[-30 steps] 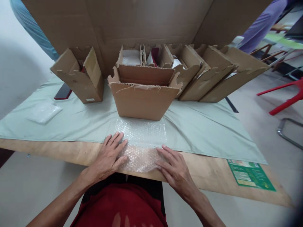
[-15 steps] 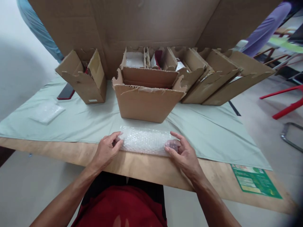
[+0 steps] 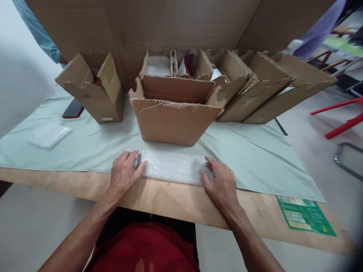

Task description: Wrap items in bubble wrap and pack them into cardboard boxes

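Observation:
A flat strip of clear bubble wrap lies lengthwise along the near edge of the cloth, in front of me. At its left end is my left hand, thumb and fingers apart, with the thumb tip touching the wrap. My right hand is at the other end, its fingers curved and apart, with fingertips on the edge of the wrap. Neither hand is closed round it. Just beyond the wrap stands an open cardboard box.
More open cardboard boxes stand behind and to the right, another box to the left. A folded plastic sheet and a dark red-edged object lie on the left. A green printed sheet is at the right table edge.
The bubble wrap now lies flatter on the table. My left hand has opened and moved slightly left, and my right hand has loosened at its end. The view has shifted a little.

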Available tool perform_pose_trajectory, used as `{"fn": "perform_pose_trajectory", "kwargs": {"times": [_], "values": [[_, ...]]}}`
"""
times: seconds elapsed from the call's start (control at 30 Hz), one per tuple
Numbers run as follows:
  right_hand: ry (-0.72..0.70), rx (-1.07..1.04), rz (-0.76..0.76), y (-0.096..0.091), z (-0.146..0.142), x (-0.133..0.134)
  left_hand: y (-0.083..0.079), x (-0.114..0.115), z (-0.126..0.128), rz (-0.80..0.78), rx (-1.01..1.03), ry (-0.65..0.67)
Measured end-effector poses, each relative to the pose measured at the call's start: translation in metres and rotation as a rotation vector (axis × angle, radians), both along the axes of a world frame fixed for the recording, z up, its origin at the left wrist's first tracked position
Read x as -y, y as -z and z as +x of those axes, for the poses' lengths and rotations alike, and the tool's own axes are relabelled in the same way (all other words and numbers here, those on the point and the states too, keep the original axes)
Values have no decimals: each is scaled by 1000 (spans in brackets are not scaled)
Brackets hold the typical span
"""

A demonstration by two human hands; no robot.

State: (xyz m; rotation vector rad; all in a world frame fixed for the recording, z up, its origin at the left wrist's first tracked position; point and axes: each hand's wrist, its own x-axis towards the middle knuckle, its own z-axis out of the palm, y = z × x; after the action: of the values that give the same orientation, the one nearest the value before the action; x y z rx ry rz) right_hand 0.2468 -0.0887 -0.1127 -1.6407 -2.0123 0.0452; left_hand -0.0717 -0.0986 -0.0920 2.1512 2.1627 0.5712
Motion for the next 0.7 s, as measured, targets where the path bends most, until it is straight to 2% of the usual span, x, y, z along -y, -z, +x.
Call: {"fn": "perform_pose_trajectory", "kwargs": {"times": [0.1,0.2,0.33,0.5,0.63,0.7], "values": [[22,101,-17,-3,-1,-5,1,-3,-1,-37,-32,25],[2,92,-76,-5,-6,-12,3,-6,3,-52,18,47],[-89,-145,-152,-9,-9,-10,1,-4,10,5,217,54],[-86,-493,-269,-16,-8,1,-11,6,9,-77,565,-26],[-103,-679,-378,-21,-9,0,-18,10,7,-53,708,-16],[-154,-694,-471,-25,-12,-2,-18,9,5,-46,729,-4]]}}
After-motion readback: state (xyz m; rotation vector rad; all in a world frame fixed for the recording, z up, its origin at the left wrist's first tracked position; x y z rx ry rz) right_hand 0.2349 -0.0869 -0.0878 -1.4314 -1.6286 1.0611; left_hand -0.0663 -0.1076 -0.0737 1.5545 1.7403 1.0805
